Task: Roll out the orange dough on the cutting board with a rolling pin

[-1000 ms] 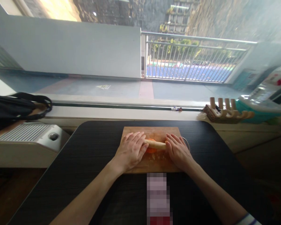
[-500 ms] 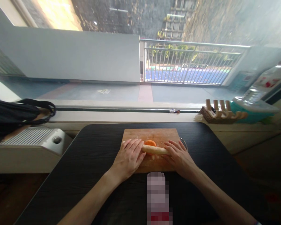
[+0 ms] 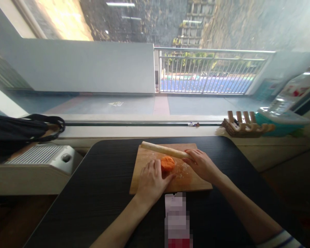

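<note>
A wooden rolling pin point(image 3: 160, 148) is in my right hand point(image 3: 200, 164), whose fingers wrap round its right end. It slants up to the left over the far part of the wooden cutting board point(image 3: 193, 184). On the board lies a flattened round of orange dough point(image 3: 167, 164). My left hand point(image 3: 152, 177) curls at the dough's left and near edge, fingers on the left side and thumb below it, seemingly gripping it. Whitish flour marks show on the board to the right of the dough.
The board rests on a black table point(image 3: 98, 193). A pixelated pinkish shape point(image 3: 177, 220) shows at its near edge. On the sill at right are a brown rack with wooden pegs point(image 3: 244, 127), a teal box point(image 3: 281, 122) and a plastic bottle point(image 3: 289, 91). A black bag point(image 3: 15, 132) lies at left.
My left hand has let go of the rolling pin and moved down to the dough. My right hand has lifted the pin away, its left end now pointing up and away.
</note>
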